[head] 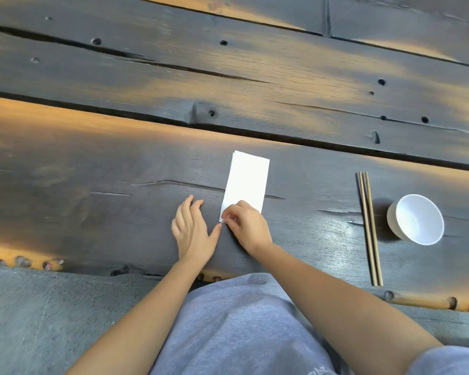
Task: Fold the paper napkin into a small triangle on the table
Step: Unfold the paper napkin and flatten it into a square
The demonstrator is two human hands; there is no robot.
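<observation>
A single head-worn wide-angle view looks steeply down and forward from close above the counter (92, 158), whose near edge crosses low in frame. The wearer's lap sits at 6 o'clock, planks running toward 12.

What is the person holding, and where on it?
The right hand pinches the white paper napkin at its near left corner. The left hand holds nothing; its thumb touches that corner.

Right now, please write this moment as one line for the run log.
napkin: flat narrow rectangle, no triangle | right hand: pinching near corner | left hand: flat on table, thumb at corner
</observation>
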